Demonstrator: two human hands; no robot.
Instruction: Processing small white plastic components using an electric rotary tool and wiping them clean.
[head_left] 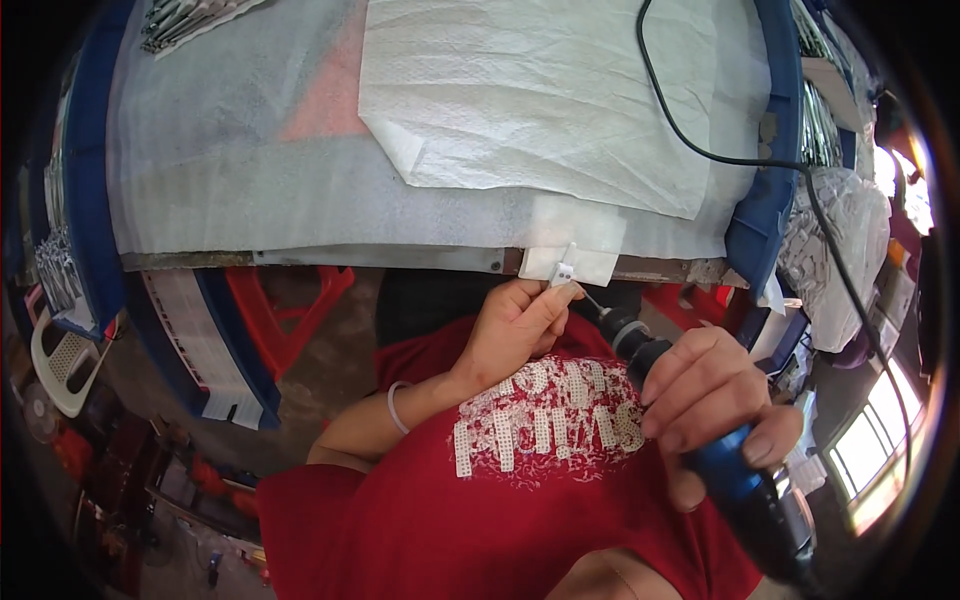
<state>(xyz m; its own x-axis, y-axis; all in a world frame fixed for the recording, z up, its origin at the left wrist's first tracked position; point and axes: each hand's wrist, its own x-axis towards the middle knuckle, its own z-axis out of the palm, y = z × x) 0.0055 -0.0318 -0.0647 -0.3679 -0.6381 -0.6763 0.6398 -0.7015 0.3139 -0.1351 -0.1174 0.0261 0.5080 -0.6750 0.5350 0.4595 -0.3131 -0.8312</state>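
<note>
My left hand point(518, 325) is closed at the table's front edge, pinching a small white part point(562, 273) with dark holes between thumb and fingers. A thin light pin sticks up from the far end of this part. Under it, a folded white pad point(597, 262) lies over the edge. My right hand point(712, 395) wraps round a blue and black electric screwdriver point(745, 505), which is tilted with its chuck toward my left hand. Its thin bit reaches close to the white part; whether it touches a screw there is too small to tell.
A pale cloth point(220, 190) covers the table, with a white quilted sheet point(540, 95) on top. A black cable point(740, 160) hangs across the right side. Metal pieces point(185, 22) lie at the far left. Blue bins point(775, 150), a plastic bag point(835, 240) and red stools point(285, 310) stand around.
</note>
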